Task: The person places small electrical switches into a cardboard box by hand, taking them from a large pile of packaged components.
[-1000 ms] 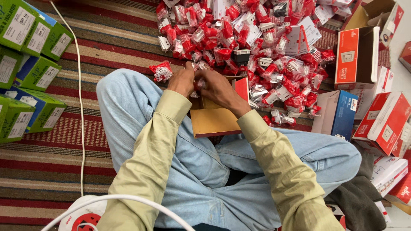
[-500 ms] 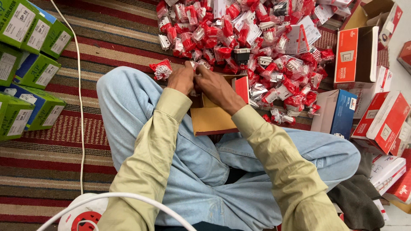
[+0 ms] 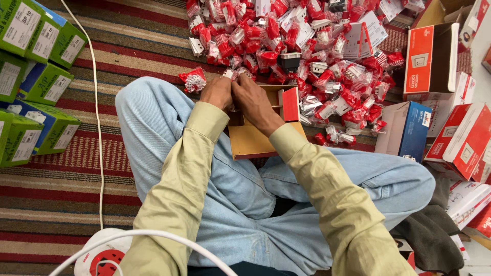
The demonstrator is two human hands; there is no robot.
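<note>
While both hands meet at the far rim of the open brown cardboard box [image 3: 255, 138], left hand [image 3: 217, 92] and right hand [image 3: 254, 99] pinch a small red-and-clear plastic packet [image 3: 231, 74]; it looks light, crinkly, slippery, best gripped by its edges.

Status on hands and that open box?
Left hand, right hand together on a small packet. Open brown box beneath. Packet pile just beyond.
</note>
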